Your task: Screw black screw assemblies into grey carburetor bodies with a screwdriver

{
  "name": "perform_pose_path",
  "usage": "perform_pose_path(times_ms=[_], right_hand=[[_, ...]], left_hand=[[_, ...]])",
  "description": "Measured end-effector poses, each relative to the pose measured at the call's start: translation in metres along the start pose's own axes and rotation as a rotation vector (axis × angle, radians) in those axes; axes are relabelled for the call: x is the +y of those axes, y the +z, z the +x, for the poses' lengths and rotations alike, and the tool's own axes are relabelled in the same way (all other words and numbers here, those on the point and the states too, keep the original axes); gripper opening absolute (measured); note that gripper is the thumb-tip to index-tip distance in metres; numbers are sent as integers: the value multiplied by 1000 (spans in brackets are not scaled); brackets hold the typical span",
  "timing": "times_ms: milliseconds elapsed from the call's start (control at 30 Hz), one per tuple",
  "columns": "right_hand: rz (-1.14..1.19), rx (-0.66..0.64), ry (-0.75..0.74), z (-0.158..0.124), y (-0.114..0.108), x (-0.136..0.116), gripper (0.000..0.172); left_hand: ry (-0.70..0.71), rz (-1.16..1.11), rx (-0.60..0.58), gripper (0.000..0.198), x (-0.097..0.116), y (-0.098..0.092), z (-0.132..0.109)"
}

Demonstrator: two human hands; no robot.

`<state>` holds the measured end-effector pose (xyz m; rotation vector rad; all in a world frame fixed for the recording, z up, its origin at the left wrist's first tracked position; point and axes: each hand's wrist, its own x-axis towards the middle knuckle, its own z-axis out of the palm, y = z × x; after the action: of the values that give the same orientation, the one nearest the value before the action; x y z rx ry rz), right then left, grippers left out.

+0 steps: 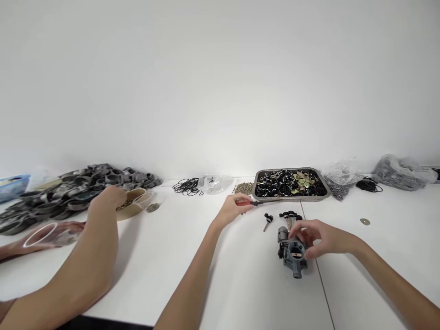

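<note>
My left hand point(232, 210) is closed around the red handle of a screwdriver point(244, 202), whose dark shaft lies level in front of the metal tray. My right hand point(321, 236) curls over the upper right side of a grey metal carburetor body point(295, 256), thumb near its round opening and fingers behind. A small brass-coloured strip shows inside that opening. Just behind the body lie several black-headed pins point(290, 215), partly hidden by my right fingers. One more black-headed pin point(267, 222) lies apart, to their left.
A metal tray point(292, 199) holds black parts and brass discs. Small brass pieces point(244, 188) lie left of it. One disc point(365, 222) rests at right. Plastic bags point(400, 173) line the wall. At left, a co-worker's arms point(85, 256) reach over a tub point(132, 211) beside piled grey parts point(68, 192).
</note>
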<state>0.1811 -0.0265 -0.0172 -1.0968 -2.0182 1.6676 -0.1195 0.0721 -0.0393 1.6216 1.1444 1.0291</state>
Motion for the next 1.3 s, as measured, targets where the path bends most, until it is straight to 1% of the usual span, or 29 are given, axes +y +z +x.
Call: perform_pose_path(times_ms=[67, 167, 233, 267, 333, 400, 467, 567, 667, 767, 867, 1100, 1300], right_hand=[[20, 2, 7, 0, -1, 1, 48], [38, 3, 1, 1, -2, 3, 49], [41, 3, -7, 1, -3, 5, 50], [39, 2, -9, 1, -3, 6, 50], [32, -1, -7, 0, -4, 7, 49], [29, -4, 1, -1, -4, 7, 50], [33, -4, 7, -1, -4, 5, 51], [44, 3, 11, -2, -3, 0, 51], [58, 9, 13, -2, -2, -2, 51], [70, 1, 11, -1, -2, 0, 48], [55, -10, -5, 1, -3, 4, 46], [56, -13, -15, 2, -3, 5, 46], [65, -19, -9, 2, -4, 5, 45]], left_hand=[[38, -239, 84, 23, 6, -7, 1], [105, -648, 265, 23, 7, -19, 4], [85, -879, 396, 22, 5, -28, 7], [54, -956, 447, 22, 3, -32, 8], [-13, -1018, 526, 23, -2, -39, 9], [-37, -968, 596, 23, -8, -43, 10], [-20, -844, 675, 24, -12, -43, 9], [23, -647, 729, 29, -14, -39, 8], [46, -536, 705, 29, -12, -32, 7], [41, -479, 668, 26, -11, -27, 6], [45, -451, 650, 26, -11, -26, 6], [75, -447, 731, 27, -14, -31, 8], [79, -424, 707, 30, -18, -29, 8]])
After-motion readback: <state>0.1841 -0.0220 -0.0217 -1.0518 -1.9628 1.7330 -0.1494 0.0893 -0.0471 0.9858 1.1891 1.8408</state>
